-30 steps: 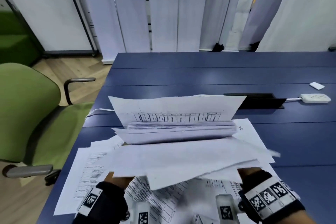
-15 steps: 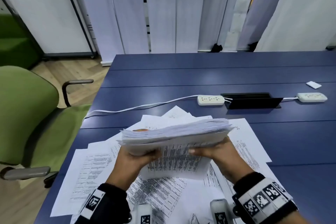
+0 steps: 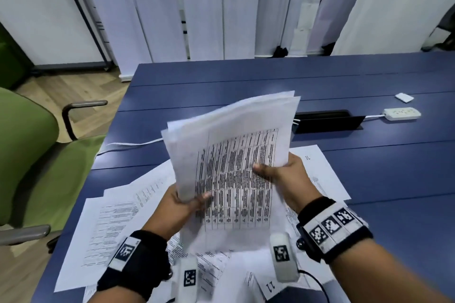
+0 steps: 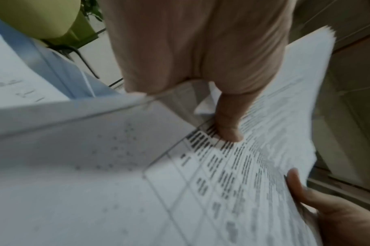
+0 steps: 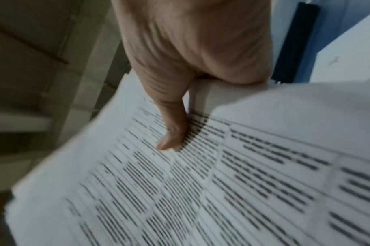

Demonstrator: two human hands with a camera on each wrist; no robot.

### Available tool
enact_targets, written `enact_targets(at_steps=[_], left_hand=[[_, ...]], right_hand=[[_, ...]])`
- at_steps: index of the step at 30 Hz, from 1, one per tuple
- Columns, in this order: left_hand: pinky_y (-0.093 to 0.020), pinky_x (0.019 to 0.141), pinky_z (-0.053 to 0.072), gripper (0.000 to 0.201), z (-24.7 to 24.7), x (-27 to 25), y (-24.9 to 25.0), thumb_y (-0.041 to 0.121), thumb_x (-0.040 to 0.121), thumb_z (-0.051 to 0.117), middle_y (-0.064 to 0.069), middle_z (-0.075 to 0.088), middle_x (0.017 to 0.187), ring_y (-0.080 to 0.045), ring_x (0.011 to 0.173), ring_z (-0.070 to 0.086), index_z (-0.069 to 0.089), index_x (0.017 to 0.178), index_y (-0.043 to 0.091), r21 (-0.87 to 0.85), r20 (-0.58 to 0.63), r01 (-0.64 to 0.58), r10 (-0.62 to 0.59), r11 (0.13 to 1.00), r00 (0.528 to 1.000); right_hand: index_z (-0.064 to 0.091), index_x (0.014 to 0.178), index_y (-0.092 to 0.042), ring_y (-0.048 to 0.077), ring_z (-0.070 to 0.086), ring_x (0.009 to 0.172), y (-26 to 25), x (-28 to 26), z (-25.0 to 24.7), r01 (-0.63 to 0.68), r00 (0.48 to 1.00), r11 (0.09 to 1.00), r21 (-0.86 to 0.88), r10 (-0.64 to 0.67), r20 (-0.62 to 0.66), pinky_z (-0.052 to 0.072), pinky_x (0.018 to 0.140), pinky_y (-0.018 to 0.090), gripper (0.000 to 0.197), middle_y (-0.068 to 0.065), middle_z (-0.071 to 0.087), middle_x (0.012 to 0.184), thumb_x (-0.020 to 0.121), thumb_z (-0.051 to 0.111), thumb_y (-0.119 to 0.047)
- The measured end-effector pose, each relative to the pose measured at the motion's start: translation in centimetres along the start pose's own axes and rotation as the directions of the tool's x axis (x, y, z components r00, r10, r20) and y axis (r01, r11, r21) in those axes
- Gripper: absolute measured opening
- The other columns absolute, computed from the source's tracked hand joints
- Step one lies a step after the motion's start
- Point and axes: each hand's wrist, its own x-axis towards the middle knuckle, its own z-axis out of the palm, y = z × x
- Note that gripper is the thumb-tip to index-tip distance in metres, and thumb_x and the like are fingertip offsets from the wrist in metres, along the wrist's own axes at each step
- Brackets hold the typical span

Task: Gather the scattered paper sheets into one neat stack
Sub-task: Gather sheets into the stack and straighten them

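A thick bundle of printed paper sheets (image 3: 234, 162) is held up above the blue table (image 3: 369, 167), tilted so its table-printed face looks at me. My left hand (image 3: 182, 204) grips its lower left edge, thumb (image 4: 228, 126) on the printed face. My right hand (image 3: 283, 174) grips the right edge, thumb (image 5: 171, 134) pressed on the print. The other fingers of both hands are hidden behind the bundle (image 5: 201, 183). More loose sheets (image 3: 118, 224) lie spread flat on the table beneath and around the hands.
A green office chair (image 3: 29, 167) stands left of the table. Behind the bundle are a black cable slot (image 3: 327, 122), a white power strip (image 3: 402, 113) with its cord, and a small white card (image 3: 403, 97). Vertical blinds hang beyond the far edge.
The bundle, flat between both hands half a second ago, is now swung upright with its printed face toward me. The power strip behind it is now hidden.
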Motion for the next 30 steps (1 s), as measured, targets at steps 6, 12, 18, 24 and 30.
enact_targets(at_steps=[6, 12, 18, 24, 30], left_hand=[[-0.022, 0.066, 0.05, 0.027, 1.3, -0.6, -5.0, -0.003, 0.083, 0.066, -0.016, 0.061, 0.085, -0.024, 0.08, 0.057, 0.057, 0.107, -0.009, -0.07, -0.051, 0.211, -0.215, 0.975, 0.975], [-0.041, 0.103, 0.039, 0.042, -1.0, -2.0, -10.4, -0.005, 0.081, 0.068, -0.019, 0.065, 0.107, -0.033, 0.103, 0.058, 0.049, 0.119, -0.006, -0.14, -0.178, 0.423, -0.443, 0.895, 0.878], [-0.038, 0.096, 0.036, 0.049, -1.6, -2.6, -13.3, 0.001, 0.08, 0.072, -0.017, 0.063, 0.105, -0.031, 0.1, 0.055, 0.046, 0.122, 0.0, -0.163, -0.242, 0.514, -0.539, 0.842, 0.807], [-0.04, 0.099, 0.038, 0.048, -1.7, -2.5, -13.6, 0.001, 0.078, 0.074, -0.018, 0.064, 0.107, -0.035, 0.106, 0.056, 0.049, 0.118, 0.001, -0.139, -0.255, 0.505, -0.524, 0.852, 0.813], [-0.043, 0.099, 0.039, 0.049, -1.8, -2.5, -13.9, 0.003, 0.076, 0.075, -0.019, 0.065, 0.106, -0.035, 0.104, 0.057, 0.05, 0.118, 0.001, -0.125, -0.258, 0.49, -0.506, 0.862, 0.823]], right_hand=[[0.055, 0.116, -0.009, 0.02, 0.067, 0.075, 4.3, 2.9, -6.2, -0.193, 0.979, 0.927, -0.322, 0.162, -0.122, 0.055, 0.072, 0.035, 0.068, 0.012, 0.067, 0.101, 0.065, 0.085, -0.041], [0.04, 0.133, -0.011, 0.038, 0.045, 0.123, 9.2, 0.7, -18.1, -0.592, 0.795, 0.208, -0.778, -0.004, -0.606, 0.043, 0.098, 0.045, 0.098, 0.021, 0.047, 0.132, 0.058, 0.082, -0.057], [0.026, 0.143, -0.008, 0.037, 0.037, 0.131, 11.0, -0.3, -20.8, -0.562, 0.827, 0.164, -0.811, 0.112, -0.551, 0.041, 0.102, 0.048, 0.119, 0.015, 0.037, 0.144, 0.055, 0.073, -0.072], [0.046, 0.123, -0.021, 0.033, 0.038, 0.123, 10.5, -0.9, -16.9, -0.48, 0.877, 0.185, -0.857, 0.091, -0.471, 0.042, 0.097, 0.044, 0.084, 0.012, 0.041, 0.131, 0.06, 0.072, -0.07], [0.035, 0.132, -0.006, 0.037, 0.048, 0.119, 10.9, 1.6, -12.6, -0.481, 0.847, 0.641, -0.599, 0.161, -0.507, 0.046, 0.097, 0.044, 0.089, 0.018, 0.041, 0.134, 0.065, 0.084, -0.04]])
